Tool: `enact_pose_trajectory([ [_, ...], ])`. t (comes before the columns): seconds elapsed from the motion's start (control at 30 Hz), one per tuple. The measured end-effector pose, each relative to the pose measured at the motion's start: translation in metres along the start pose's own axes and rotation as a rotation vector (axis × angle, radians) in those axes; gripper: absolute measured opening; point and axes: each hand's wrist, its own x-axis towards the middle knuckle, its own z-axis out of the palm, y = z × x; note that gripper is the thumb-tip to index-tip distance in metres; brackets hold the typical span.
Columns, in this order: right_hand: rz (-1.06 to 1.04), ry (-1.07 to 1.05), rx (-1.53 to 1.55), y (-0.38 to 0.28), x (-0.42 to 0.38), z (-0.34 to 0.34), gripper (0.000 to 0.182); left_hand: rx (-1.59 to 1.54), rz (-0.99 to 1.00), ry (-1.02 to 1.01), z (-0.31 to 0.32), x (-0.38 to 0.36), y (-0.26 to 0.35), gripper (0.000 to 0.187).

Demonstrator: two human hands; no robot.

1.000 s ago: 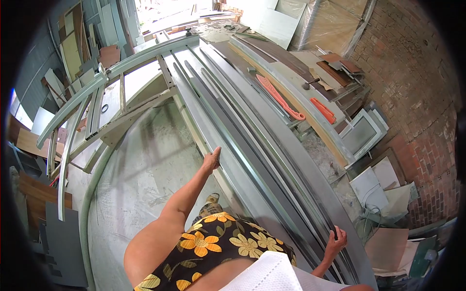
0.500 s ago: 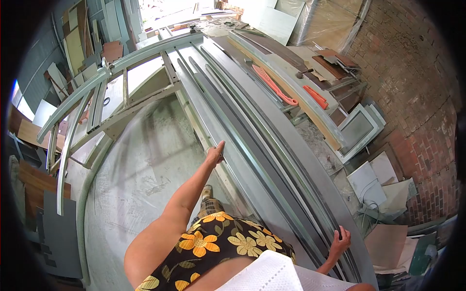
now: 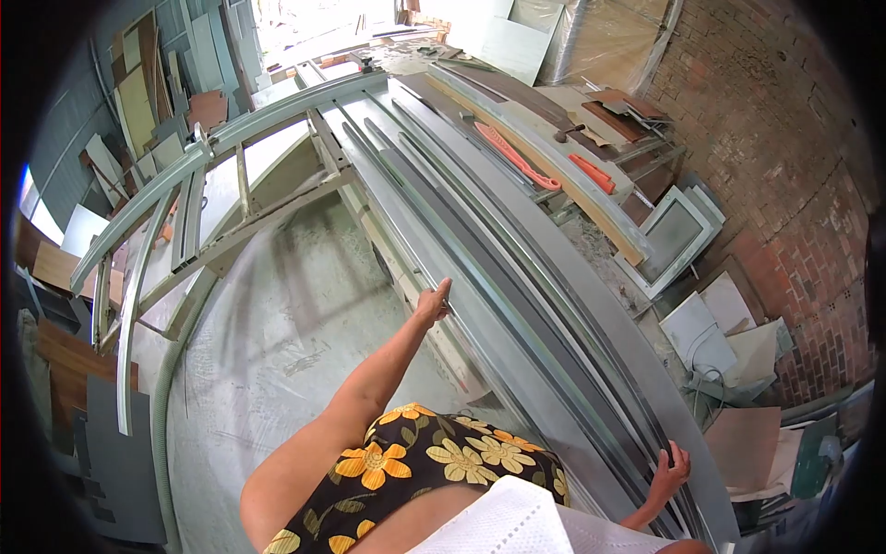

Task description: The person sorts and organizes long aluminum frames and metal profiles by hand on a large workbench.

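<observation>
My left hand (image 3: 436, 303) is closed around the near-left edge of the long grey sliding table (image 3: 406, 222) of a panel saw. Its thumb lies along the top, and the other fingers are mostly hidden. At lower right, my right hand (image 3: 671, 469) curls its fingers over the near end of a long narrow strip. Several dark and metallic strips (image 3: 480, 254) run lengthwise along the table between the hands. Across the far part stands a metal crosscut frame (image 3: 249, 214) with a curved-looking rail (image 3: 166, 189).
Right of the strips lie an orange-red push tool (image 3: 512, 152) and an orange piece (image 3: 592, 173), beside a wood-edged rail (image 3: 572, 208). Board offcuts (image 3: 709, 342) lean near a brick wall (image 3: 784, 203). A hose (image 3: 159, 415) curves along the floor at left.
The crosscut frame and strips have shifted slightly toward me relative to the fixed bench. Both hands appear a little further right and lower, keeping their grips.
</observation>
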Motion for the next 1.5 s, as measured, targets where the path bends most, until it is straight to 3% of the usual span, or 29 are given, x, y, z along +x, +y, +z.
enact_pose_trajectory([
  [0.67,-0.077,-0.026,0.09,0.027,-0.054,-0.092,0.024,0.022,0.039,0.038,0.035,-0.05,-0.018,0.073],
  [1.03,-0.147,-0.011,0.075,0.081,-0.02,-0.102,0.024,-0.04,0.17,0.113,0.05,-0.062,-0.027,0.069],
  [1.5,-0.153,-0.07,0.101,0.158,0.044,-0.085,0.022,-0.025,0.086,0.177,0.062,-0.069,-0.046,0.068],
])
